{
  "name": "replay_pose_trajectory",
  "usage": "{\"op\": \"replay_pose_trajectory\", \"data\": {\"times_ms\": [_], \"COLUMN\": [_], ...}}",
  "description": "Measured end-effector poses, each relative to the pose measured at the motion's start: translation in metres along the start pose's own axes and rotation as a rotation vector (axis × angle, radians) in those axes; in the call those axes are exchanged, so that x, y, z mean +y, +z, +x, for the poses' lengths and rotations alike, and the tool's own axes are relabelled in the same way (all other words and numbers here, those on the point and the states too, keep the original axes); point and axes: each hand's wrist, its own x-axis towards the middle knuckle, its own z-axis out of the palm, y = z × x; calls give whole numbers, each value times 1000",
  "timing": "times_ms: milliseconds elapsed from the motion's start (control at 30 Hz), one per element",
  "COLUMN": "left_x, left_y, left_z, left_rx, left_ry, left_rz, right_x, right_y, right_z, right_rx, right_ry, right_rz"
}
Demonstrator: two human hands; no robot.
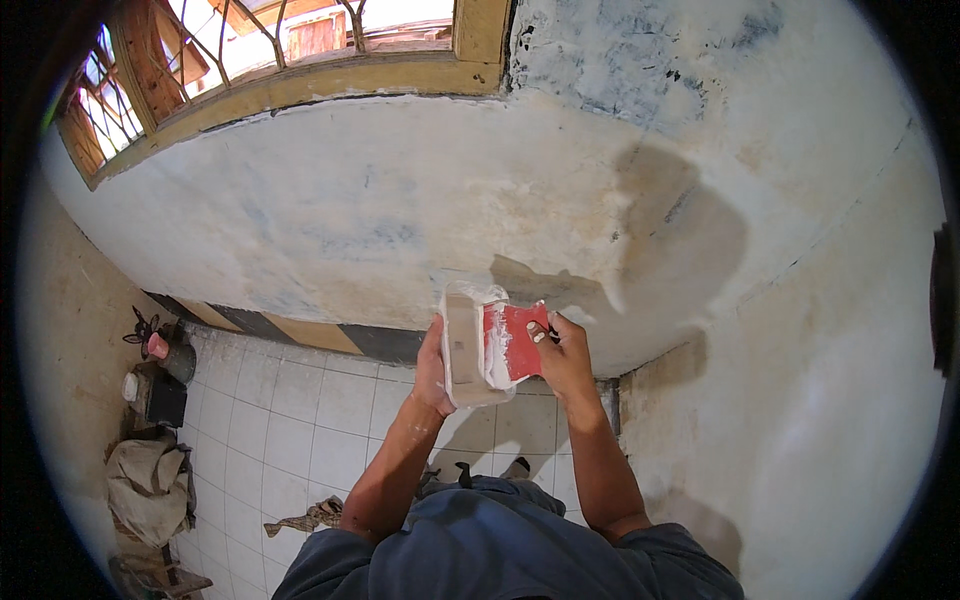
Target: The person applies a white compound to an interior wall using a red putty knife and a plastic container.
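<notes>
A clear plastic tub (462, 355) with pale paste is gripped at its left side by my left hand (433, 365). My right hand (563, 360) holds a flat red spreader (523, 337), white paste smeared along its left edge, against the tub's right side. Both are held in front of my body, below a patchy white-plastered wall (380, 200) where my shadow falls.
A wooden window (480, 60) with metal bars is at upper left. A bare side wall (830, 400) is on my right. Along the left wall stand dark buckets (163, 400) and a crumpled beige sack (140, 470). A rag (300, 520) lies on the tiled floor (260, 420).
</notes>
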Motion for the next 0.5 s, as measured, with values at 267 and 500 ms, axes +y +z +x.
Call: {"op": "replay_pose_trajectory", "data": {"times_ms": [267, 500], "left_x": [-2, -6], "left_y": [-5, -10], "left_z": [5, 8], "left_rx": [76, 73], "left_ry": [-14, 0], "left_rz": [77, 142], "right_x": [15, 41], "right_y": [-1, -9], "right_z": [-3, 1], "right_rx": [26, -12], "right_ry": [84, 155], "right_rz": [233, 426]}}
